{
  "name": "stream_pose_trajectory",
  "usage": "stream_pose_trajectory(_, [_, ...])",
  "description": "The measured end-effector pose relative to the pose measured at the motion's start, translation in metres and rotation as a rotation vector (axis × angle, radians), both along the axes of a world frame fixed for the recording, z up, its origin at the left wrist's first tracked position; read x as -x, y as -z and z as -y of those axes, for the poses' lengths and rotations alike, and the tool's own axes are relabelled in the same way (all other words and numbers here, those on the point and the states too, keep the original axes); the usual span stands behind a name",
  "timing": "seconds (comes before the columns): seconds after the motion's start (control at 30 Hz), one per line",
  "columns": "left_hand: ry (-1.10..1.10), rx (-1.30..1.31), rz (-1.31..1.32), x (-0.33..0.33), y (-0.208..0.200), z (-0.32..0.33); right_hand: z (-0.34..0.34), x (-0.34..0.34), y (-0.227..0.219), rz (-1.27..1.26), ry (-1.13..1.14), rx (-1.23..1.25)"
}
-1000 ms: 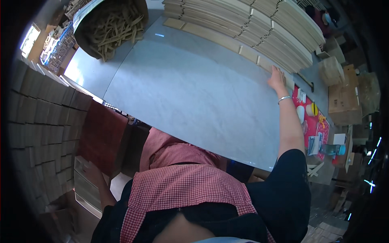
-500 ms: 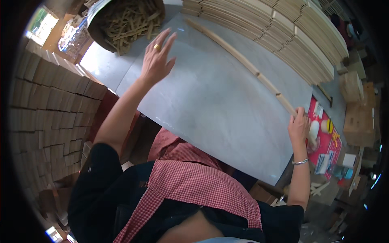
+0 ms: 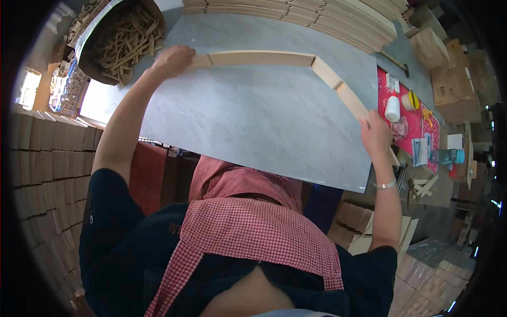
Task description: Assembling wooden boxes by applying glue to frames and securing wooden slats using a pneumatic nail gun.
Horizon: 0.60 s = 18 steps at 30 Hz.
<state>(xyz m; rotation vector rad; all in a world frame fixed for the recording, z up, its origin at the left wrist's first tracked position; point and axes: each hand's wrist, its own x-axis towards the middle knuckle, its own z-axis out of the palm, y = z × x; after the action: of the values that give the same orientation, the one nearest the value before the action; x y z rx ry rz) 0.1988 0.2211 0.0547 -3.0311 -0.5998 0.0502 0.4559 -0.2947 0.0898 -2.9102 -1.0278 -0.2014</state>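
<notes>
A long, pale wooden strip (image 3: 261, 58) arches over the far part of the grey marbled tabletop (image 3: 237, 116), bent into several straight segments at its notched joints. My left hand (image 3: 175, 61) is closed around the strip's left end, its fingertips slightly blurred. At the other end, near the table's right side, my right hand (image 3: 377, 136) grips the last short segment between thumb and fingers. The strip's flat face is turned partly toward me.
Stacked notched wooden strips (image 3: 296, 16) line the far edge. A box of thin wood scraps (image 3: 127, 47) stands far left, above piled wooden blocks (image 3: 42, 158). At the right, a red mat (image 3: 384, 90) carries a white bottle (image 3: 392, 109) and tape roll (image 3: 410, 100); a hammer (image 3: 396, 63) lies beyond.
My left hand has come down onto the strip's far end and closed there. The strip, nearly straight before, now bends at its joints. My view has shifted too.
</notes>
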Motion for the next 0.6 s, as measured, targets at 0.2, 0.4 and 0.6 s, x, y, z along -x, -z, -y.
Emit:
stream_pose_trajectory(0.2, [-0.198, 0.320, -0.231, 0.029, -0.030, 0.089, -0.070, -0.013, 0.043, -0.187, -0.032, 0.057])
stream_pose_trajectory(0.4, [-0.049, 0.347, -0.138, 0.060, -0.017, 0.088, -0.051, -0.004, 0.017, -0.371, -0.629, -0.173])
stream_pose_trajectory(0.6, [-0.080, 0.456, -0.181, 0.043, -0.019, 0.099, -0.049, 0.013, -0.017, -0.291, -0.850, 0.050])
